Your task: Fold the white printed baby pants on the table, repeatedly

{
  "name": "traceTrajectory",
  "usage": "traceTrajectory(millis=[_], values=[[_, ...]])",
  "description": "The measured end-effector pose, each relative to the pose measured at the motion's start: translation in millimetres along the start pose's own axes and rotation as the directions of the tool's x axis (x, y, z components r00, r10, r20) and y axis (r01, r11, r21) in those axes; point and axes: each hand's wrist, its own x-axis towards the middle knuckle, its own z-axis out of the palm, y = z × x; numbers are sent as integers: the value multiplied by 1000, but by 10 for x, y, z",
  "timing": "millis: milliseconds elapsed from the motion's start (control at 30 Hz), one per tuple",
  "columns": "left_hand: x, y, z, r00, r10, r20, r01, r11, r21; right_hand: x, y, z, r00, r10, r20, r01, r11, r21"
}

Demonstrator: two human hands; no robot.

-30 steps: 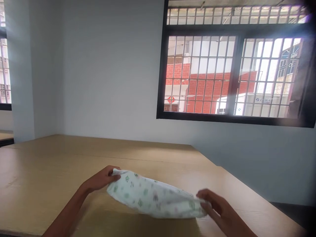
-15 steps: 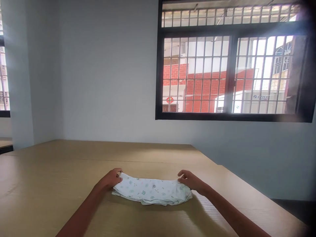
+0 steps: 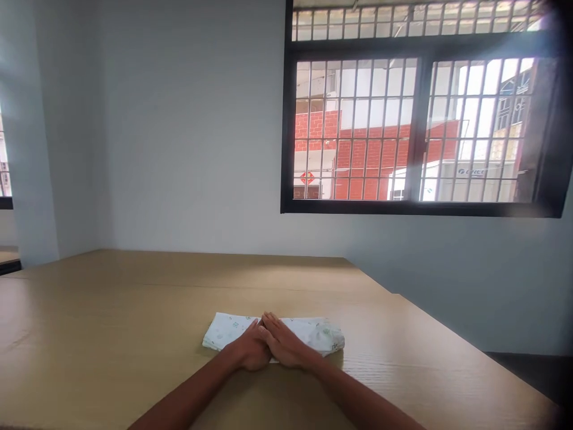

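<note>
A folded white cloth [image 3: 226, 329] with small green and pink prints lies flat on the wooden table [image 3: 89, 334]. My left hand [image 3: 250, 347] and my right hand [image 3: 283, 343] rest side by side on the middle of the cloth, fingers stretched out flat and touching each other. Both palms press down on the fabric. The cloth's two ends stick out to the left and right of my hands.
The table's right edge [image 3: 447, 334] runs diagonally toward the near right, with dark floor beyond. A grey wall stands behind, with a large barred window [image 3: 416, 125] at the upper right. Another table corner [image 3: 6, 260] shows at the far left.
A second ago my hands held the cloth by its ends above the table. They laid it down, let go of the ends and moved together onto its middle, flat.
</note>
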Motion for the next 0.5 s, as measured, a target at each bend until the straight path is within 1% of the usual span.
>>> traceTrajectory(millis=[67,133,167,200,267,333,400,500], values=[[-123,-114,0,995,-94,-28,96,993,69,-89,112,-98,997,-16,72,21,997,-69],[-326,-251,-59,970,-235,-59,240,966,96,-231,276,-283,994,-5,111,24,985,-171],[-441,-321,-100,953,-295,-68,301,947,113,-313,366,-383,992,22,123,6,975,-224],[-553,-387,-145,936,-344,-76,352,927,134,-394,451,-480,991,53,121,-18,962,-272],[-736,-499,-223,907,-412,-92,422,891,168,-535,587,-644,992,101,80,-66,933,-354],[-830,-577,-275,891,-445,-88,454,871,189,-631,651,-770,991,131,42,-102,906,-411],[-838,-635,-305,889,-455,-60,457,867,200,-708,643,-867,986,159,39,-127,893,-433],[-778,-731,-348,907,-420,-23,416,887,200,-922,558,-964,982,175,66,-134,905,-403]])
